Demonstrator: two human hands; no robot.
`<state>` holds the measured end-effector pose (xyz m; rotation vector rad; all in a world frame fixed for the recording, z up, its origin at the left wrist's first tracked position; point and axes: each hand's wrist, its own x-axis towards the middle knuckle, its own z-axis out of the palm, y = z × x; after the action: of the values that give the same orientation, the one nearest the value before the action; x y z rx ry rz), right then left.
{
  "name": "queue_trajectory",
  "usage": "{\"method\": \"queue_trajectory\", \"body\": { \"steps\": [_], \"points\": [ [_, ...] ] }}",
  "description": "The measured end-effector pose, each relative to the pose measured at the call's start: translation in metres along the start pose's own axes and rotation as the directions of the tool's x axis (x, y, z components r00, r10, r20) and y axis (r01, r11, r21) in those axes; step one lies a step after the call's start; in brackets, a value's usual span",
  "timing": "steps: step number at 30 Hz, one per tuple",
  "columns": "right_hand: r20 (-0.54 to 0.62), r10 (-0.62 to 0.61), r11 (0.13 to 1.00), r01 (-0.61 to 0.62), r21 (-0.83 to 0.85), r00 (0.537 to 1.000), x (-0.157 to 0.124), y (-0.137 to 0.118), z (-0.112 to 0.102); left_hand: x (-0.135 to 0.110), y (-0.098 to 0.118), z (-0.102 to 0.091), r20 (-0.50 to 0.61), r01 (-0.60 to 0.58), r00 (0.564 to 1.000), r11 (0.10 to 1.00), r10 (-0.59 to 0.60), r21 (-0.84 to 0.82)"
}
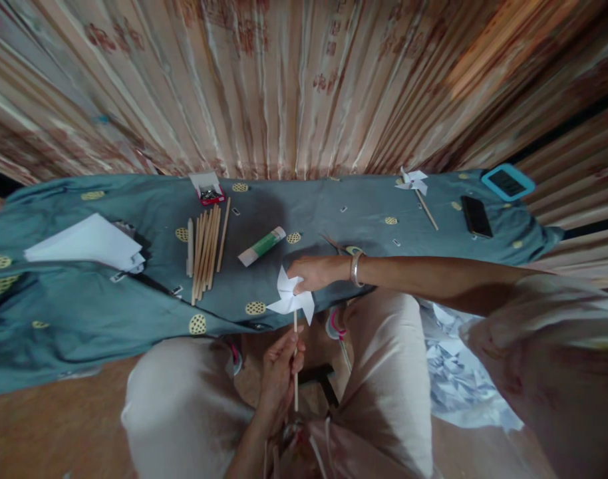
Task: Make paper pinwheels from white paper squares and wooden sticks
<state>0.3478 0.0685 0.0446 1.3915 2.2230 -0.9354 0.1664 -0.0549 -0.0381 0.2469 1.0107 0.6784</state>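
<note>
A white paper pinwheel (pixel 285 303) sits at the top of a thin wooden stick (pixel 296 394), over the near edge of the cloth-covered table. My left hand (pixel 279 366) is closed round the stick below the blades. From the right, my right hand (pixel 320 271) reaches across with its fingers closed on the pinwheel near its middle; the fingertips are partly hidden. Just beyond that hand lies a pair of scissors (pixel 352 250). A green and white tube (pixel 261 246) rests on the cloth, left of the scissors.
Several wooden sticks (pixel 207 253) lie left of the tube, near a small red box (pixel 211 194) of metal pieces. Folded white paper (pixel 89 243) is stacked farther left. Another pinwheel (pixel 412 179), a phone (pixel 476 216) and a blue-framed object (pixel 507 182) lie right. A bag of paper pieces (pixel 458 372) stands below.
</note>
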Motion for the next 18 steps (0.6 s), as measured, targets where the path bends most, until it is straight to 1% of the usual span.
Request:
{"method": "queue_trajectory", "body": {
  "steps": [3,13,18],
  "points": [
    [0.007,0.002,1.0,-0.002,-0.022,1.0,0.0005,-0.0013,-0.0019,-0.0013,0.0013,0.0011,-0.002,0.001,1.0,1.0,-0.001,-0.013],
    [0.037,-0.001,1.0,0.001,0.015,0.999,0.0003,0.0001,-0.0041,-0.0004,-0.0002,0.0008,-0.014,-0.012,1.0,1.0,0.012,-0.023],
    [0.022,-0.009,1.0,0.009,0.008,1.0,0.0038,0.0015,-0.0029,-0.0025,0.0016,0.0028,-0.017,-0.013,1.0,1.0,0.013,-0.021]
  ]
}}
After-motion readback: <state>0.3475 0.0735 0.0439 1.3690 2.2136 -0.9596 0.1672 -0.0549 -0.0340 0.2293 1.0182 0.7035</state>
